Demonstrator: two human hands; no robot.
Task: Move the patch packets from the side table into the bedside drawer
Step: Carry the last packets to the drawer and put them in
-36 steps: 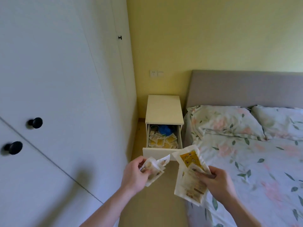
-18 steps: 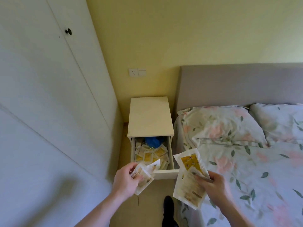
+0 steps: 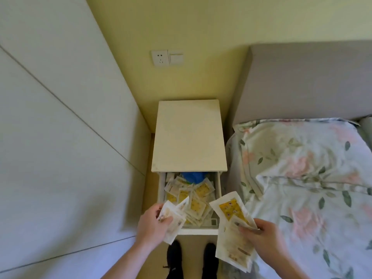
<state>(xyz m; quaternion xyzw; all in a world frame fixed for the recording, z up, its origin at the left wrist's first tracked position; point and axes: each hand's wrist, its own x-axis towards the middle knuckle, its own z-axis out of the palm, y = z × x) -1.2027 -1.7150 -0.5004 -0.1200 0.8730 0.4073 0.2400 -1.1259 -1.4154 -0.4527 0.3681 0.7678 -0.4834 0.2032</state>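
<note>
The packets come in two handfuls, both low in the frame at the front of the open drawer (image 3: 218, 190).

The left hand (image 3: 154, 225) grips a small fanned stack of packets (image 3: 174, 215), thumb across the top face and fingers curled beneath. The stack points up and to the right, and its far tips already overlap the drawer's near left corner in the picture. This hand looks the nearer of the two to the opening; I judge that a short push forward and a release would drop its stack in.

The right hand (image 3: 263, 237) pinches the larger pouches (image 3: 233, 224), fingers curled over them near their middle. Their long axis runs from the upper left, where a yellow label shows, down to the lower right. The upper end lies beside the drawer's right front corner, but most of the bundle hangs outside the drawer, between it and the bed (image 3: 306, 194). That hand would probably have to swing toward the left of the frame first.

The drawer already holds a loose heap of packets (image 3: 194, 198) with something blue (image 3: 193, 176) at the back, under the edge of the surface (image 3: 189, 135) above. The pouches look long against the drawer's width, so they may need to go in lengthwise.

At the bottom centre, two dark shoes (image 3: 174, 256) stand on the floor.
</note>
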